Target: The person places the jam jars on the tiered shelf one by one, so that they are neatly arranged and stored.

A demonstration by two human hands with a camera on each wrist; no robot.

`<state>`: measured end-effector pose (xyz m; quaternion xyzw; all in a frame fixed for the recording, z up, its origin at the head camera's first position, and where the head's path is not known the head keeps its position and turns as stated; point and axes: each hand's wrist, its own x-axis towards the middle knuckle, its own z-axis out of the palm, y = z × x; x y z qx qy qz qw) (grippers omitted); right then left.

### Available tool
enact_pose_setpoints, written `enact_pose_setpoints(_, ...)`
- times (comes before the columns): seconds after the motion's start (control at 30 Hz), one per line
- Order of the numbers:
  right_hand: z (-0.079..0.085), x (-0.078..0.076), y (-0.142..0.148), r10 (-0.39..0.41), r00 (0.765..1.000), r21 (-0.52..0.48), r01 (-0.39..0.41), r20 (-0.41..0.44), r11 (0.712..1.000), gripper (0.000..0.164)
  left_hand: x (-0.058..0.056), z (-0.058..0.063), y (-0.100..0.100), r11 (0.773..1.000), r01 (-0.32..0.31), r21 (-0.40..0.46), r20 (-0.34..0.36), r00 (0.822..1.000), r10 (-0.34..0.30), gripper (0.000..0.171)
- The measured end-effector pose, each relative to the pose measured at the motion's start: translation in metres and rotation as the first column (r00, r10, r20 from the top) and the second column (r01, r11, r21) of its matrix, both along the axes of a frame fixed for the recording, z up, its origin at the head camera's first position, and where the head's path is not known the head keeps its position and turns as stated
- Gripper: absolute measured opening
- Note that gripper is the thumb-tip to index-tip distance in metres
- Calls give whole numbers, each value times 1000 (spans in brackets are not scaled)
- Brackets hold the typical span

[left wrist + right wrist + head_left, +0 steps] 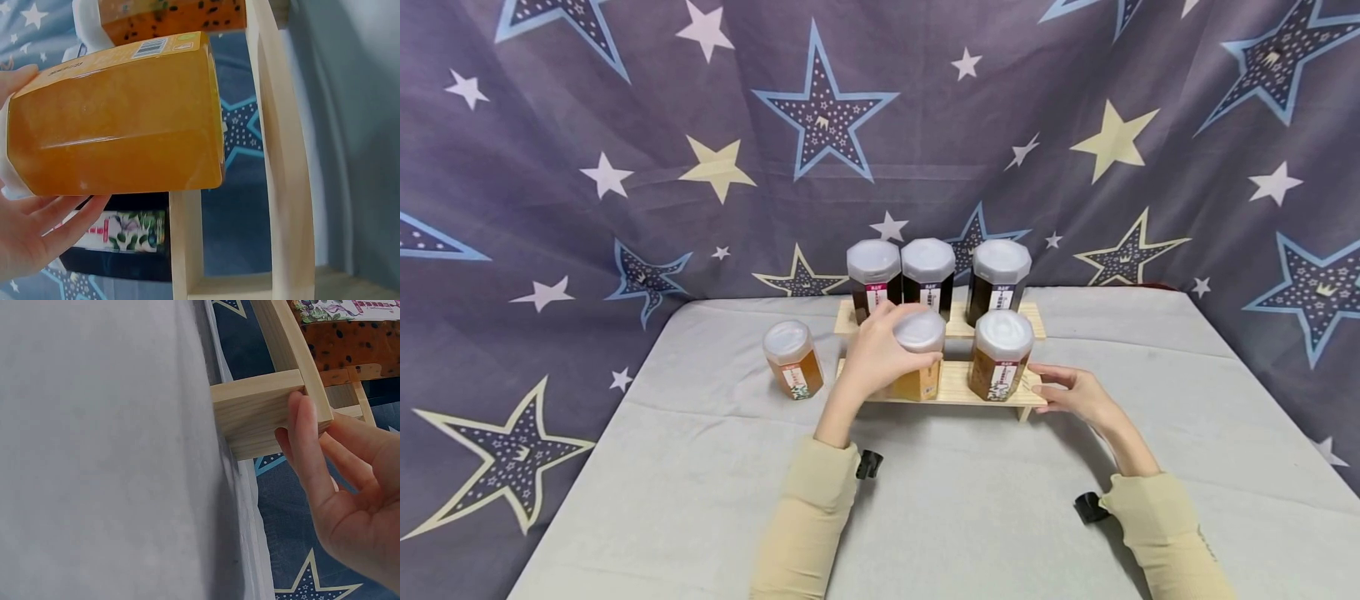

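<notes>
My left hand [880, 352] grips a jar of amber contents [125, 125] with a whitish lid, its fingers and thumb around the upper part. In the left wrist view a gap shows between the jar's base and the lower board of the wooden two-tier rack [958, 385]. At the rack's right end my right hand [1075, 393] pinches the lower board's corner, with fingers [306, 437] against the end support. A jar with dark specks in amber [997, 367] stands on the lower tier, nearest that hand.
Three dark jars stand on the upper tier: a left one [874, 279], a middle one [928, 275] and a right one [998, 279]. Another amber jar [793, 362] stands on the grey cloth [970, 517], left of the rack. A star-patterned curtain [925, 158] hangs behind.
</notes>
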<state>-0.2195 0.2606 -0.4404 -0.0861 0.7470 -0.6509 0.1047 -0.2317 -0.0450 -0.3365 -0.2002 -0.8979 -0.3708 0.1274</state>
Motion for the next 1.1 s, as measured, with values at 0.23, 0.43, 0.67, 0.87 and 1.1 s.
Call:
enact_pose_setpoints(0.23,2,1,0,-1,1000,14,1,2,1000,49,-1,-2,12,1000,4,-26,0,1000,-4,61)
enact_pose_setpoints(0.43,2,0,-1,-2,1000,14,2,-3,1000,48,-3,-5,18,1000,18,-25,7,1000,-18,62)
enact_pose_setpoints(0.67,1,0,0,-5,1000,5,5,10,1000,49,-4,-9,24,999,29,-19,6,1000,-29,63)
enact_pose_setpoints(0.87,0,0,0,-7,1000,1,7,9,1000,49,-5,-11,26,999,26,-26,0,1000,-26,63)
enact_pose_setpoints(1.1,0,0,0,-4,1000,1,4,9,1000,49,-6,-14,27,998,14,-58,-25,1000,-16,61)
